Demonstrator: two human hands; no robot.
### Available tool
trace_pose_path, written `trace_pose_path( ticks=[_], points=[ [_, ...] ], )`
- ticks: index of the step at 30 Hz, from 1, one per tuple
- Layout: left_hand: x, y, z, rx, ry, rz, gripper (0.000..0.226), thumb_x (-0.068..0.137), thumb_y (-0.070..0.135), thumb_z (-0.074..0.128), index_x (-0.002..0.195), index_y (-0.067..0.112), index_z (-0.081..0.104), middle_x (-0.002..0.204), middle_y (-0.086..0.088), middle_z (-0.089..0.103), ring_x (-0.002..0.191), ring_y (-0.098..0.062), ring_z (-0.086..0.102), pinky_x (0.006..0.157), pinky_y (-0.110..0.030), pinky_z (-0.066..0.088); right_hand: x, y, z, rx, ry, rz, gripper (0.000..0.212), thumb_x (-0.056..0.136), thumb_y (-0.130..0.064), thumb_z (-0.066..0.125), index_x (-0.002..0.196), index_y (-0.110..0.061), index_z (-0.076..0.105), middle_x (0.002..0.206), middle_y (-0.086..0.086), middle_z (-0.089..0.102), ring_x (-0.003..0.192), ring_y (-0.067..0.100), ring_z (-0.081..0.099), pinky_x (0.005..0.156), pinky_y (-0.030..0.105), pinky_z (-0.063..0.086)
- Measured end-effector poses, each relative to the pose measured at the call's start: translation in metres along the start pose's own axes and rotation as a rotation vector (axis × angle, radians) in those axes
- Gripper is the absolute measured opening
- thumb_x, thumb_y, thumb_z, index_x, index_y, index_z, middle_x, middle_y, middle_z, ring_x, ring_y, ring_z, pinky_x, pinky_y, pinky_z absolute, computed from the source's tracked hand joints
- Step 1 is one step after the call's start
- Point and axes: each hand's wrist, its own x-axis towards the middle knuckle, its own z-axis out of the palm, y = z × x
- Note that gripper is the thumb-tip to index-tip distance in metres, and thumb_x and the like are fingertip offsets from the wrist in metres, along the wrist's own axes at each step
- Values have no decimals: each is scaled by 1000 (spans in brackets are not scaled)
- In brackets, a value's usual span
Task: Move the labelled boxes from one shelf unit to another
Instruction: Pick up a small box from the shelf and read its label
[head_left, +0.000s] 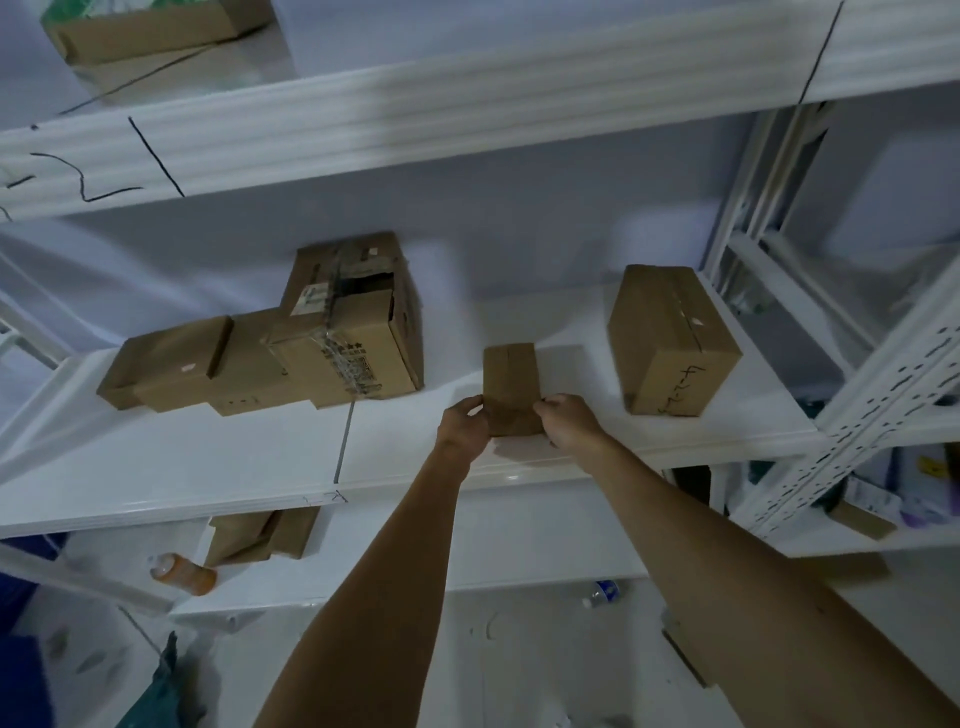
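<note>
Head view, left to right: taped cardboard boxes (311, 332) clustered on white shelf (208, 457); left hand (464, 422) and right hand (567, 420) clamp opposite sides of small cardboard box (510, 382) mid-shelf; marked box (670, 340) further right. Small box judged light, stiff; side-wall grip suits, avoid crushing.

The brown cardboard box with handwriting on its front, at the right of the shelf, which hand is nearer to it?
Right. The right hand is nearer the handwritten cardboard box; the left hand is farther left.
</note>
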Motion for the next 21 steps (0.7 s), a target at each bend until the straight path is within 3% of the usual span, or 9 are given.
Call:
trace_pose_path(
  ticks=[3,7,10,13,17,21],
  points=[
    [-8,5,-4,-64,0,3,35,102,12,61,137,8,64,112,-19,69,89,-34,61,67,-33,48,-13,-9,-4,5,44,13,28,100,-33,52,109,-13,69,101,15,70,100,39,71,93,48,56],
    [-27,13,-10,-134,-44,12,38,102,11,63,140,7,62,131,-24,69,95,-35,61,71,-32,49,-32,-16,-9,2,92,19,34,98,-37,53,107,-10,71,107,18,74,103,39,72,98,52,55],
    [-41,18,-15,-159,-62,22,37,102,8,61,139,9,63,119,-19,69,91,-33,62,67,-29,49,-49,-20,-7,50,141,27,32,95,-40,56,110,-14,70,111,15,74,102,36,72,99,51,55],
    [-53,18,-20,-102,-49,54,36,102,16,60,138,14,66,117,-15,72,78,-27,66,59,-27,47,-64,-25,-4,96,175,41,37,91,-40,58,114,-13,68,112,12,73,101,35,72,96,50,57],
    [-67,12,-30,-118,-37,89,33,103,26,56,133,18,69,121,-15,75,86,-30,70,70,-31,54,-89,-32,3,159,204,56,29,92,-34,58,109,-12,66,103,10,71,96,34,74,94,47,58],
    [-77,6,-41,-169,2,117,26,104,26,56,123,17,71,118,-16,75,90,-33,73,64,-28,53,-109,-38,11,229,218,32,20,95,-28,57,108,-14,62,106,10,69,101,34,73,84,39,55]
  ],
)
